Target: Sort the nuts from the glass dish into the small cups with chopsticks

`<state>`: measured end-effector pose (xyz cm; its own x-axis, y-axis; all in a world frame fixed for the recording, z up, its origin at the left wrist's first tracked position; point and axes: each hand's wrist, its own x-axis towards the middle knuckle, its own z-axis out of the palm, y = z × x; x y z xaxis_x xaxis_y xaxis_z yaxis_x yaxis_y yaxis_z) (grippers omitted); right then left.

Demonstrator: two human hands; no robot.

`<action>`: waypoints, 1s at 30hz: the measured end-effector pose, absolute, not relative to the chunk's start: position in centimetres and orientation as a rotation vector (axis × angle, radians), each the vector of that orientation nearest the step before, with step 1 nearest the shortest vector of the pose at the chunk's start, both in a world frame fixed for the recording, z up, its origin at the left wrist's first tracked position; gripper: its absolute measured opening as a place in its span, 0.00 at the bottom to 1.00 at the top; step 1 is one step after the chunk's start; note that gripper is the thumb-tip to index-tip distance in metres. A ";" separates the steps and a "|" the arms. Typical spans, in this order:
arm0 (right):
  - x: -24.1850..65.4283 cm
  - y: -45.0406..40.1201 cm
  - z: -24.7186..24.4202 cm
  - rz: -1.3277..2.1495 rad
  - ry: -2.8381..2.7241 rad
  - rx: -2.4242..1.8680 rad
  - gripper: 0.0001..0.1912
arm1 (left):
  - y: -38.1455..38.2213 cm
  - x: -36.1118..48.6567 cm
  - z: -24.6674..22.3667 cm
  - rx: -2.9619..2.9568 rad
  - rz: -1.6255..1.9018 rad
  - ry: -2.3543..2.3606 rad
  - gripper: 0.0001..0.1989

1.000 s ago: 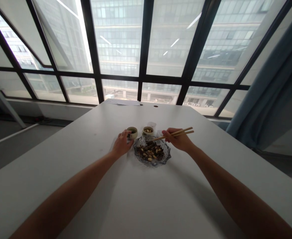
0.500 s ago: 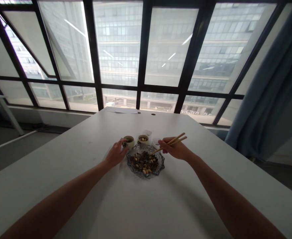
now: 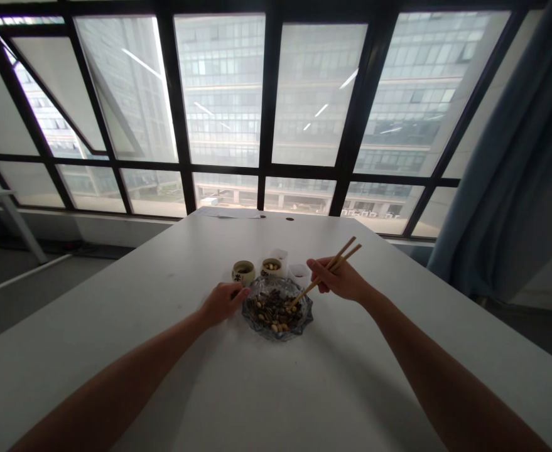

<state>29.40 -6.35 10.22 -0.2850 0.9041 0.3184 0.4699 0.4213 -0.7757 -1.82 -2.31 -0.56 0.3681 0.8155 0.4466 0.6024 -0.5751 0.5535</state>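
Note:
A clear scalloped glass bowl holds dark striped seeds, probably sunflower seeds, mixed with pale nuts. My right hand grips a pair of wooden chopsticks, their tips down among the seeds on the bowl's right side. My left hand is at the bowl's left edge, fingers curled and thumb on the rim. Just behind it stands a small cream cup with dark markings. Beside that, a matching cup has pale nuts in it.
Behind the bowl are a small white translucent container and another pale one. Paper sheets lie at the far end of the white table. A blue curtain hangs at the right, with windows ahead.
My left hand has let go of the left cup and come down to the glass bowl's rim. My right hand has shifted slightly right, and the chopstick tips sit lower in the seeds.

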 end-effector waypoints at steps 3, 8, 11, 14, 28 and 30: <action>29.3 -6.5 10.3 0.699 -1.872 -1.168 0.35 | -2.2 -1.8 -0.5 2.343 0.968 1.217 0.24; 29.0 -6.6 10.2 0.714 -1.955 -1.171 0.34 | -2.2 -1.8 -0.6 2.349 0.968 1.204 0.24; 28.9 -6.6 10.0 0.693 -2.017 -1.148 0.32 | -2.2 -1.8 -0.6 2.345 0.973 1.195 0.24; 28.9 -6.5 10.1 0.676 -2.002 -1.152 0.31 | -2.2 -1.8 -0.5 2.338 0.987 1.184 0.25; 29.2 -7.2 11.4 0.683 -2.110 -1.185 0.29 | -2.1 -1.9 -0.6 2.351 0.977 1.180 0.24; 29.2 -7.2 11.4 0.687 -2.087 -1.178 0.30 | -2.1 -1.9 -0.7 2.349 0.983 1.176 0.24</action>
<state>29.24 -7.20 11.38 -0.3960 0.8772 0.2716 0.5445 0.4624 -0.6997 -1.91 -2.06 -0.66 0.4199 0.7983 0.4318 0.5668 -0.6022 0.5623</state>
